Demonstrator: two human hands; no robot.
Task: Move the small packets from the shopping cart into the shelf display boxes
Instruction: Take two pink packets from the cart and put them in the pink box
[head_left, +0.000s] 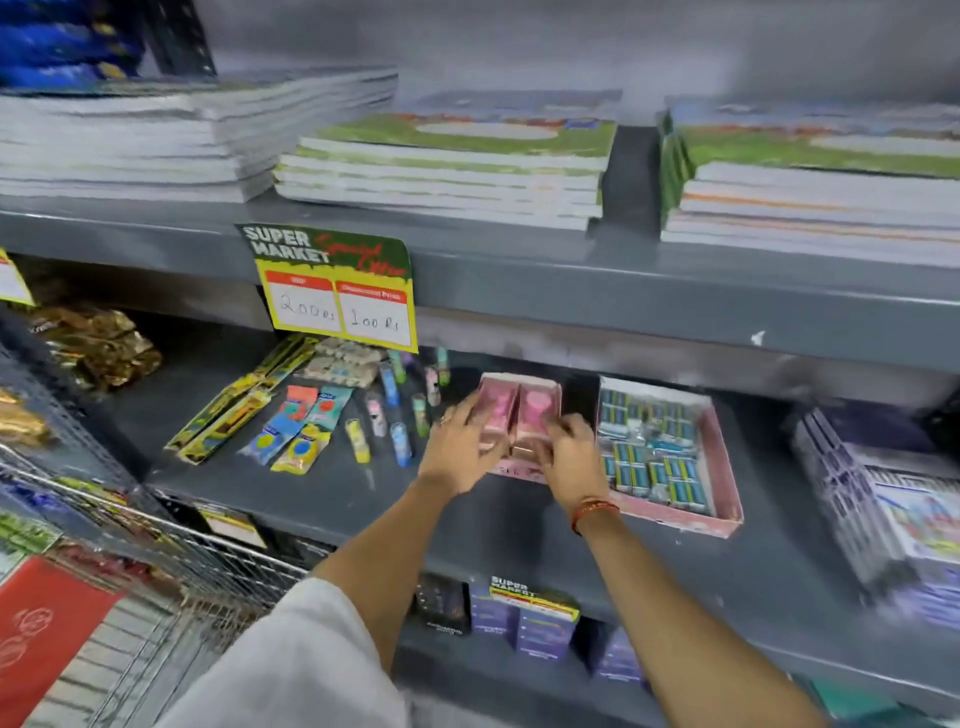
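On the middle grey shelf (322, 499), both hands meet over a pink display box (511, 470). In it stands a row of small pink packets (519, 408). My left hand (460, 447) grips the left side of the packets, and my right hand (569, 449) presses on their right side. To the right lies a second pink display box (722, 483) filled with several blue-green packets (652, 452). The wire shopping cart (156, 551) stands at the lower left.
Loose sachets and small tubes (332, 415) are scattered on the shelf left of the hands. Gold-wrapped packs (98, 343) sit at the far left, and plastic-wrapped stacks (883, 499) at the right. Notebook stacks (447, 166) fill the shelf above; a price sign (337, 286) hangs from its edge.
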